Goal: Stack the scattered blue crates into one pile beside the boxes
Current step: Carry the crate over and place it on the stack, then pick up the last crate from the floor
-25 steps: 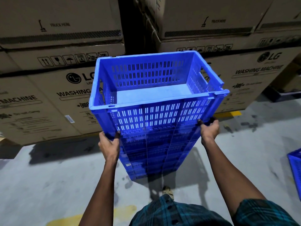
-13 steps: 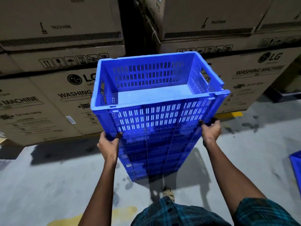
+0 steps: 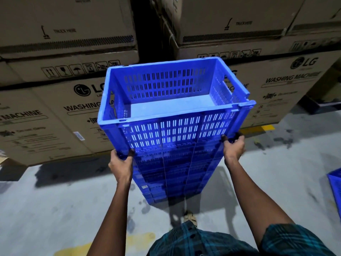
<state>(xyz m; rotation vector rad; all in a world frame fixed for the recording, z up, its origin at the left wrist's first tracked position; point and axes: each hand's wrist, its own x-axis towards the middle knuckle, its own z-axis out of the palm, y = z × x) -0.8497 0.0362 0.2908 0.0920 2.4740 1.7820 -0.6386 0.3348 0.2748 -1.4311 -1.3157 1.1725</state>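
Hands number two: left hand [image 3: 120,164] and right hand [image 3: 233,147] grip the bottom corners of the top crate [image 3: 175,108], fingers curled under and mostly hidden. It sits atop the crate pile [image 3: 175,174]; lower crates uncountable. One stray crate [image 3: 335,191] is cut off by the right edge. Boxes [image 3: 55,100] stand behind.

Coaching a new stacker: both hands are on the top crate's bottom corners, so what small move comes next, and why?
Probably release it: the top crate looks level on the pile, while the left hand and right hand grip its lower corners. Whether it is fully seated is unclear.
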